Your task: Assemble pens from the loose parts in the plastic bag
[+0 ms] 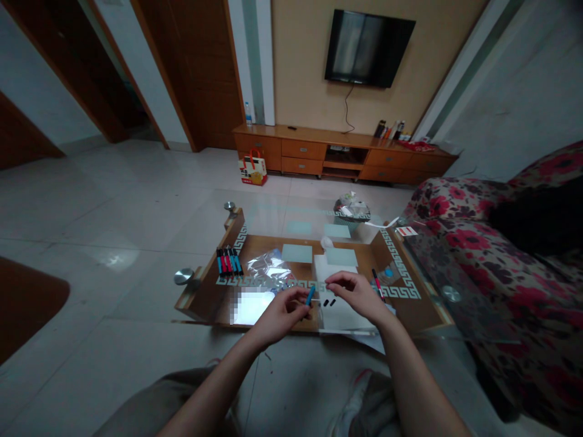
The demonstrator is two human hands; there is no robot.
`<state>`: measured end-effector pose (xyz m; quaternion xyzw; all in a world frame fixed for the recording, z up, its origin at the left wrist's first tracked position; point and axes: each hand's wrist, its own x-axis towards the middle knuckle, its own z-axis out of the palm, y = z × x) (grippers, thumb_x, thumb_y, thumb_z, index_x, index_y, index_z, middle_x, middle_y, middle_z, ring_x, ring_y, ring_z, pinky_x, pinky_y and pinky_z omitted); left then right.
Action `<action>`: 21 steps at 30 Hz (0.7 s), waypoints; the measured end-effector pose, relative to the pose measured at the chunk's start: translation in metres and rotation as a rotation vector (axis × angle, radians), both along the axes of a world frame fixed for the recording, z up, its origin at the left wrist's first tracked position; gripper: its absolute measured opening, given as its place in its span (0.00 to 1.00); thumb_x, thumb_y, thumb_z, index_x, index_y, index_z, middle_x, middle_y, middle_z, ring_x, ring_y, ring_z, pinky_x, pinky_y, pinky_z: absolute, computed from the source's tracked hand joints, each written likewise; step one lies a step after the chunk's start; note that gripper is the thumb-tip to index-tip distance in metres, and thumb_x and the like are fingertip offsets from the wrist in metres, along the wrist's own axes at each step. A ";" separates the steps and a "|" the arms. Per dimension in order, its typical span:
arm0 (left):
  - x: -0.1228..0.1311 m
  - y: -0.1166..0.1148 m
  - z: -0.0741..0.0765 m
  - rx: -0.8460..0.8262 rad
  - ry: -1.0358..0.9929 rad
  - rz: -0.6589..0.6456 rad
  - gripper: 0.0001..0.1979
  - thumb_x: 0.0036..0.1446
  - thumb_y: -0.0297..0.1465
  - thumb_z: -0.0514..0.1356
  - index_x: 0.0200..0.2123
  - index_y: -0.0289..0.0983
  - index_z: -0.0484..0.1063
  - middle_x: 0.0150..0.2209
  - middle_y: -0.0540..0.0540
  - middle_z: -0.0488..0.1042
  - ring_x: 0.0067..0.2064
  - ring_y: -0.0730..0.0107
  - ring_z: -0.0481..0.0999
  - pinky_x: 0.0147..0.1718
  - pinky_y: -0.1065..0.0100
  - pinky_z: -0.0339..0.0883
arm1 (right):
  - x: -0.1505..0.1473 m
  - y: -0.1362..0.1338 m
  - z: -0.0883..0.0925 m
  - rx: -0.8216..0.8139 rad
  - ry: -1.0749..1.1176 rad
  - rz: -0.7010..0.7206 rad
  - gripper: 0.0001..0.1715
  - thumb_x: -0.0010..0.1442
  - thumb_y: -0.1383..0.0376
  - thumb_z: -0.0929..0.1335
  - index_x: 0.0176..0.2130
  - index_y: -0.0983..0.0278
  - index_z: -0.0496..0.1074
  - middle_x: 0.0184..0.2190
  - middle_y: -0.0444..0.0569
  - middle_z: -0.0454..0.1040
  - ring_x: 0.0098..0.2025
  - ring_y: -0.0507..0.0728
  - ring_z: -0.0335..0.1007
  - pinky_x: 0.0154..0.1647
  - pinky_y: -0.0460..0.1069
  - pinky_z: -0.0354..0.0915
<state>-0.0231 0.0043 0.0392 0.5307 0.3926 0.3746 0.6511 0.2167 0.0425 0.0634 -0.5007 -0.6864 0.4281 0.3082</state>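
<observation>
My left hand (289, 309) pinches a short blue marker barrel (310, 296) above the near side of the glass table. To the right, my right hand (355, 292) has its thumb and fingers brought together; whatever is at the fingertips is too small to make out. Two small black pieces, one a black cap (326, 302), lie on the glass between the hands. A row of blue and red markers with black ends (229, 262) rests at the table's left. Beside my right hand lies a single red and black marker (378, 284).
The glass coffee table (291, 206) also bears a clear plastic bag (269, 267) and a basket (351, 211) of odds and ends. A flowered sofa (460, 200) stands at right. Beyond are a TV cabinet (303, 155) and a paper bag (253, 170) on the floor.
</observation>
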 end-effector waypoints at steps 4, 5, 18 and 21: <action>0.000 0.003 0.001 0.026 0.003 0.101 0.15 0.56 0.36 0.64 0.44 0.36 0.71 0.39 0.45 0.75 0.39 0.67 0.79 0.44 0.64 0.70 | 0.021 0.006 -0.016 0.115 -0.364 -0.129 0.08 0.59 0.66 0.67 0.38 0.64 0.76 0.37 0.51 0.79 0.38 0.56 0.73 0.42 0.49 0.64; 0.000 0.004 0.001 0.028 0.002 0.122 0.14 0.56 0.36 0.64 0.43 0.36 0.70 0.39 0.45 0.75 0.39 0.67 0.78 0.44 0.64 0.70 | 0.025 0.007 -0.022 0.113 -0.471 -0.144 0.07 0.58 0.68 0.67 0.36 0.64 0.76 0.36 0.51 0.78 0.39 0.57 0.73 0.43 0.49 0.63; 0.000 0.004 0.003 0.017 -0.024 0.184 0.14 0.56 0.35 0.64 0.43 0.36 0.70 0.40 0.45 0.76 0.38 0.68 0.79 0.43 0.65 0.71 | 0.011 0.009 -0.063 0.043 -0.696 0.007 0.10 0.56 0.75 0.66 0.36 0.65 0.76 0.37 0.52 0.76 0.41 0.56 0.70 0.44 0.46 0.60; -0.001 0.005 0.002 0.030 -0.027 0.182 0.14 0.56 0.35 0.64 0.44 0.35 0.70 0.40 0.45 0.76 0.38 0.68 0.78 0.43 0.65 0.71 | 0.013 0.009 -0.066 0.029 -0.726 0.008 0.09 0.58 0.73 0.66 0.35 0.65 0.75 0.38 0.53 0.75 0.41 0.56 0.70 0.44 0.46 0.60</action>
